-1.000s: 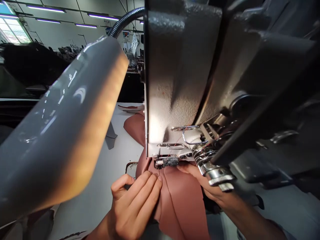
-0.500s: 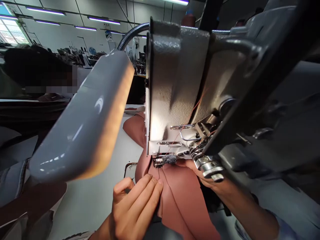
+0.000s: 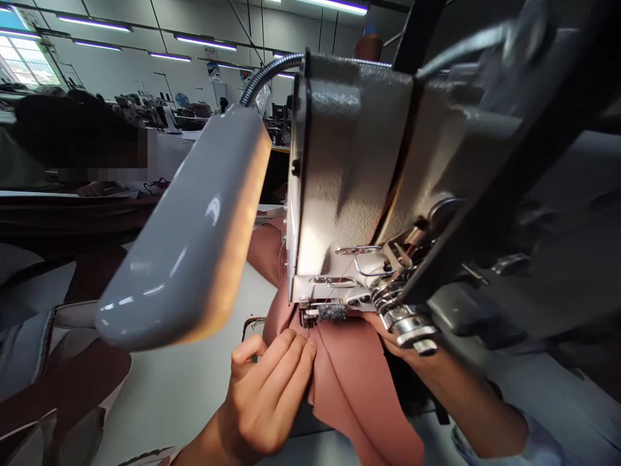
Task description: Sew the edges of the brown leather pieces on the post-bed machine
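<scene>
A reddish-brown leather piece [image 3: 356,382] lies under the head of a grey sewing machine [image 3: 349,188], with a seam running toward the presser foot [image 3: 323,312]. My left hand [image 3: 264,395] rests on the leather's left edge, fingers held together and curled, pinching the folded edge just in front of the foot. My right hand [image 3: 402,353] reaches in from the right under the machine head, lying on the leather; the metal tension knob [image 3: 407,327] hides most of its fingers.
A grey lamp head [image 3: 194,233] on a flexible black neck hangs at the left, close above the white table [image 3: 165,388]. More brown leather [image 3: 72,375] lies at the far left. A person sits behind at the left, among other machines.
The view has drawn back and shifted, so the lamp looks smaller and more of the left side shows. Both hands stay on the leather by the presser foot.
</scene>
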Demonstrator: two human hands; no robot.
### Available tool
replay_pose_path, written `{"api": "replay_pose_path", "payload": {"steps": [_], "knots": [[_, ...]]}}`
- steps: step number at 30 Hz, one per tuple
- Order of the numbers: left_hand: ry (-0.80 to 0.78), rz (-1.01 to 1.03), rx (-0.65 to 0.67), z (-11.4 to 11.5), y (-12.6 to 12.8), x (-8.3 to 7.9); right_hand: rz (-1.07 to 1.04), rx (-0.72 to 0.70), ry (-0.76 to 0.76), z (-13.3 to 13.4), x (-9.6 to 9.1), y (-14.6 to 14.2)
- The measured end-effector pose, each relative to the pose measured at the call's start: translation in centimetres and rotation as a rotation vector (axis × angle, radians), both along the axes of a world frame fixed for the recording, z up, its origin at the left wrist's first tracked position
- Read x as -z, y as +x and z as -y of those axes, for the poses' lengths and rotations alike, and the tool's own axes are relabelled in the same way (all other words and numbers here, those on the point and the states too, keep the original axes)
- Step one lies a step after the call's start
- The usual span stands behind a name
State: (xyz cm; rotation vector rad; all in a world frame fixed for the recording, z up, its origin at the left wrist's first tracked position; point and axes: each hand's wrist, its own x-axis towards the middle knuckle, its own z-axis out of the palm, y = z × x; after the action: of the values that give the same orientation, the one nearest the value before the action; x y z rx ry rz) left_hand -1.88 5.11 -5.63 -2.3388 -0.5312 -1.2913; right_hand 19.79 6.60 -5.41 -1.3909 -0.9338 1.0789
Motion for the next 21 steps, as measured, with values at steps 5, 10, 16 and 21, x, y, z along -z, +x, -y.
{"api": "replay_pose_path", "payload": {"steps": [5,10,16,21], "knots": [[-0.001,0.02,-0.012,0.1,0.0,0.1,0.222,-0.321,-0.031,4.0,-2.4,-1.8],[-0.062,0.026,0.004,0.8,-0.5,-0.4,0.42,-0.354,-0.067,5.3,-2.5,-1.3],[-0.116,0.02,-0.007,1.3,-0.9,-0.9,0.453,-0.347,-0.049,4.2,-2.7,-1.4],[-0.131,-0.011,-0.032,0.8,-1.0,-1.1,0.37,-0.189,0.017,3.0,-1.8,-1.3]]}}
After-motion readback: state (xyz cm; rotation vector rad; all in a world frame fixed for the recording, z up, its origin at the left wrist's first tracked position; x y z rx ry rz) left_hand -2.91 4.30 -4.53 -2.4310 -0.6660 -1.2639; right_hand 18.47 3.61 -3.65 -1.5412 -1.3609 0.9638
